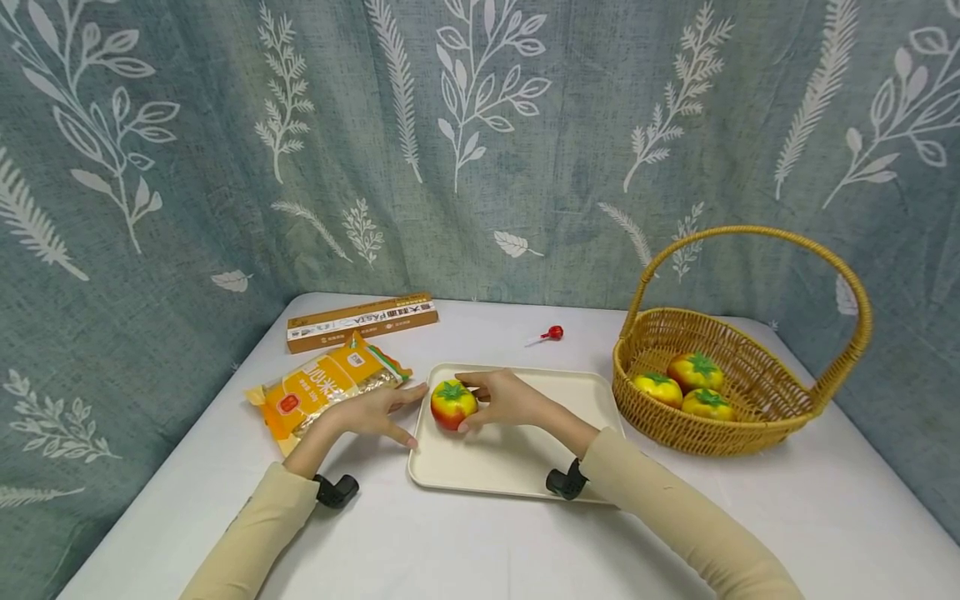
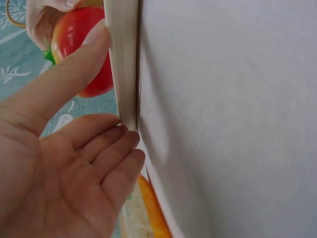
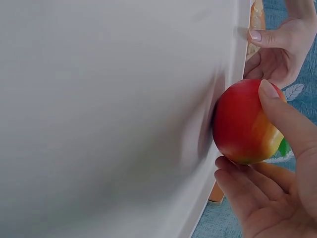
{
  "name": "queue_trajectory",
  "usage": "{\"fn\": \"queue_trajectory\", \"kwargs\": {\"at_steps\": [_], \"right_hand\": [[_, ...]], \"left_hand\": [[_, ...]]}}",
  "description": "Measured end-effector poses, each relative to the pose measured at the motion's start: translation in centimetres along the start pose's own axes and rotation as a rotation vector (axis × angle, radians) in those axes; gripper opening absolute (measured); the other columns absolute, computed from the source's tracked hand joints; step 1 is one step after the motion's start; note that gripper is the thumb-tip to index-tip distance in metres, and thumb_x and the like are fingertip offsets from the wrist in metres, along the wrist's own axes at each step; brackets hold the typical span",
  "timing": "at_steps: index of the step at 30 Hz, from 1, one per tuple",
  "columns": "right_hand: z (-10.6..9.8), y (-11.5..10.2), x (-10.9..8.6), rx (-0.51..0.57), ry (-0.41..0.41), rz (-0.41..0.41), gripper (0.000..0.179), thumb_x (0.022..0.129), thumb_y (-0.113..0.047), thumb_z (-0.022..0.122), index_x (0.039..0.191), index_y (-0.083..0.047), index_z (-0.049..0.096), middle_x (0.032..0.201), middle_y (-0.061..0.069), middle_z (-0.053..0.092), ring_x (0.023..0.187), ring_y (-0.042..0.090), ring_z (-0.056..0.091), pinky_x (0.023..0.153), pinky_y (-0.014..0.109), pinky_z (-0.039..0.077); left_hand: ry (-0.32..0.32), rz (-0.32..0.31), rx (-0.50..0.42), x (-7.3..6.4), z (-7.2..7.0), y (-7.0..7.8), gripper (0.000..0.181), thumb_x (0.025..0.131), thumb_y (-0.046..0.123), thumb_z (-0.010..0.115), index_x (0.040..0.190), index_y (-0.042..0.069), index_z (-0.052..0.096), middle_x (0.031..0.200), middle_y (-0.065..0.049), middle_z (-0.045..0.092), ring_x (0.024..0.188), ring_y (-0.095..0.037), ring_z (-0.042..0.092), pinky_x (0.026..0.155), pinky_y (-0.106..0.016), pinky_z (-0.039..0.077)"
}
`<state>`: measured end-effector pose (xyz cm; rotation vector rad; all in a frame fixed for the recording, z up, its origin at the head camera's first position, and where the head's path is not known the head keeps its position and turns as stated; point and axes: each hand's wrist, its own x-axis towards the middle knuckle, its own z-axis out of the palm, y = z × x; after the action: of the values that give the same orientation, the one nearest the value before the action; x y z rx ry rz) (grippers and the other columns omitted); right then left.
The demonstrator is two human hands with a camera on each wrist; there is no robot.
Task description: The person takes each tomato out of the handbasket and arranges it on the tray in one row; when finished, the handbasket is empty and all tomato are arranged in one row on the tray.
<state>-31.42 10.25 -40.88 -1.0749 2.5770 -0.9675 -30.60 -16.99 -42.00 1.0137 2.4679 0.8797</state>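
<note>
A red and yellow persimmon (image 1: 453, 406) with a green leafy top sits at the left end of a cream tray (image 1: 495, 468). My right hand (image 1: 508, 400) holds the fruit from its right side, the thumb on the near side and the fingers on the far side. In the right wrist view the thumb lies on the persimmon's skin (image 3: 242, 124). My left hand (image 1: 369, 413) is at the tray's left rim, thumb and fingers spread apart with nothing held. The left wrist view shows its fingertips close to the tray edge (image 2: 126, 64); whether they touch is hard to tell.
An orange bag of dry food (image 1: 322, 383) lies just left of the tray, close behind my left hand. Behind it is a pasta box (image 1: 363, 323). A red lollipop (image 1: 553, 332) lies beyond the tray. A wicker basket (image 1: 720, 435) with a tall handle holds 3 persimmons (image 1: 696, 372) at the right.
</note>
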Motion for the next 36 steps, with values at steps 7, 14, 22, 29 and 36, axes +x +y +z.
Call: {"fn": "queue_trajectory", "kwargs": {"at_steps": [7,14,22,29,36], "right_hand": [[-0.1,-0.2,-0.2,-0.002,-0.010,-0.004,0.081,0.075,-0.025,0.084,0.139,0.006,0.046,0.140,0.018,0.051,0.116,0.030,0.059,0.095,0.038,0.049],[-0.3,-0.2,-0.7,0.033,-0.023,-0.002,0.083,0.076,-0.025,0.083,0.141,0.008,0.042,0.139,0.023,0.049,0.119,0.031,0.057,0.098,0.041,0.047],[-1.0,-0.5,-1.8,-0.022,0.015,0.013,0.085,0.076,-0.030,0.084,0.142,0.005,0.043,0.140,0.021,0.049,0.122,0.034,0.054,0.101,0.043,0.044],[-1.6,-0.8,-3.0,-0.070,0.072,0.034,0.083,0.078,-0.033,0.082,0.143,0.001,0.043,0.142,0.017,0.048,0.126,0.035,0.049,0.102,0.044,0.043],[-2.4,-1.0,-4.8,-0.052,0.123,0.062,0.084,0.078,-0.037,0.080,0.145,-0.002,0.042,0.145,0.015,0.046,0.125,0.038,0.049,0.103,0.046,0.042]], "left_hand": [[-0.008,-0.006,-0.002,0.0,0.0,-0.1,0.091,0.079,0.029,0.080,0.147,-0.006,0.030,0.153,-0.022,0.027,0.140,-0.037,0.026,0.110,-0.045,0.031],[-0.005,-0.014,-0.004,0.0,0.1,0.1,0.091,0.079,0.028,0.080,0.147,-0.007,0.030,0.153,-0.022,0.027,0.139,-0.038,0.028,0.110,-0.046,0.031],[0.001,-0.004,0.004,-0.1,0.1,0.2,0.090,0.079,0.026,0.081,0.146,-0.008,0.031,0.152,-0.024,0.027,0.139,-0.037,0.029,0.110,-0.046,0.032],[0.000,-0.002,-0.016,-0.1,0.2,0.1,0.091,0.079,0.026,0.081,0.146,-0.009,0.031,0.152,-0.024,0.027,0.139,-0.038,0.028,0.110,-0.047,0.031],[-0.001,0.000,-0.021,-0.1,0.2,0.2,0.091,0.078,0.026,0.081,0.145,-0.009,0.031,0.152,-0.024,0.027,0.139,-0.038,0.028,0.110,-0.047,0.032]]}}
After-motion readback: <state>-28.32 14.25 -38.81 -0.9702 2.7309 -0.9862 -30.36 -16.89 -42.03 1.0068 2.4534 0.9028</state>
